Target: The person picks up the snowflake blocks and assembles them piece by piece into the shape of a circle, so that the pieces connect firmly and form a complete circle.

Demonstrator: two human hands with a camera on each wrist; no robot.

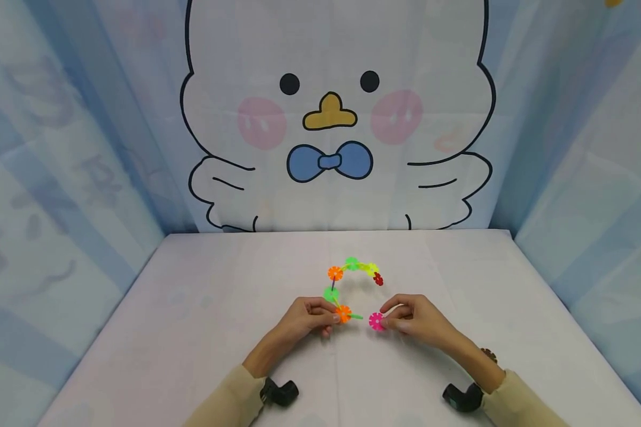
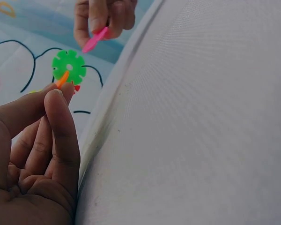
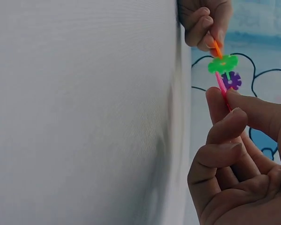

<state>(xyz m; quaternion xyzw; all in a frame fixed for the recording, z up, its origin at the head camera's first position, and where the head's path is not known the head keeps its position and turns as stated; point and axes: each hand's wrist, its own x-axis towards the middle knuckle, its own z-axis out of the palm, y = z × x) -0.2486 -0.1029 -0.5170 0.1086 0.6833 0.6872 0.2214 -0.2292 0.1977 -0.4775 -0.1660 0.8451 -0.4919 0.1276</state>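
Note:
Notched plastic discs joined edge to edge make a curved chain on the white table. My left hand (image 1: pixel 314 314) pinches the orange snowflake disc (image 1: pixel 344 314) near the chain's front end. From that disc a green snowflake disc (image 2: pixel 69 67) sticks out to the right, seen edge-on in the head view. My right hand (image 1: pixel 413 317) pinches a single pink snowflake disc (image 1: pixel 376 321) between thumb and fingertips. A small gap parts pink from green in the head view. A red snowflake disc (image 1: pixel 378 279) ends the chain's far side.
On the white table (image 1: pixel 219 284), a brown disc (image 1: pixel 489 354) lies beside the right forearm, partly hidden by it. Black wrist cameras (image 1: pixel 281 392) sit at both sleeve cuffs. A curtain (image 1: pixel 331 201) with a cartoon bird hangs behind the table's far edge.

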